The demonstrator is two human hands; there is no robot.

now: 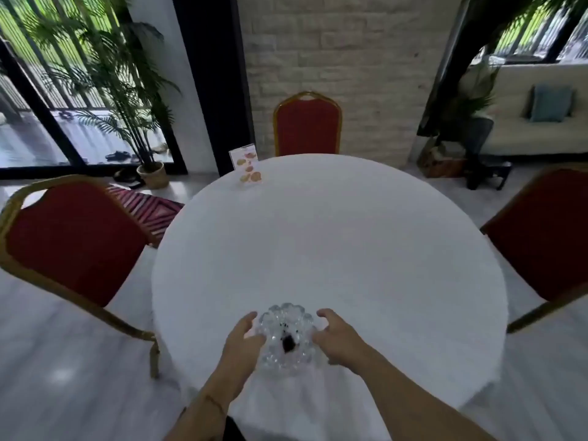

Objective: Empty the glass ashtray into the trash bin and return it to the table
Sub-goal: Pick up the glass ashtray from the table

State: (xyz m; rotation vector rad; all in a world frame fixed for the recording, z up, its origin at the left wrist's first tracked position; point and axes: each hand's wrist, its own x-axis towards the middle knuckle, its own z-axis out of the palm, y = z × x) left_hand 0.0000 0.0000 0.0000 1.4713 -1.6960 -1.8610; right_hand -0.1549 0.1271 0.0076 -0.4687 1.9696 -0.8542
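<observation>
A clear, bubbly glass ashtray (286,338) sits near the front edge of the round table (334,249), which is covered in white cloth. A dark butt and some ash specks lie inside it. My left hand (243,337) is at the ashtray's left side, fingers curved and touching or nearly touching its rim. My right hand (334,335) is at its right side, fingers curled and close to the glass. Whether either hand grips it is unclear. No trash bin is in view.
Three red chairs with gold frames stand around the table: left (70,237), far (307,125), right (541,237). A menu card (246,167) stands at the table's far left edge. A potted palm (152,173) and a patterned rug (149,211) lie beyond on the left.
</observation>
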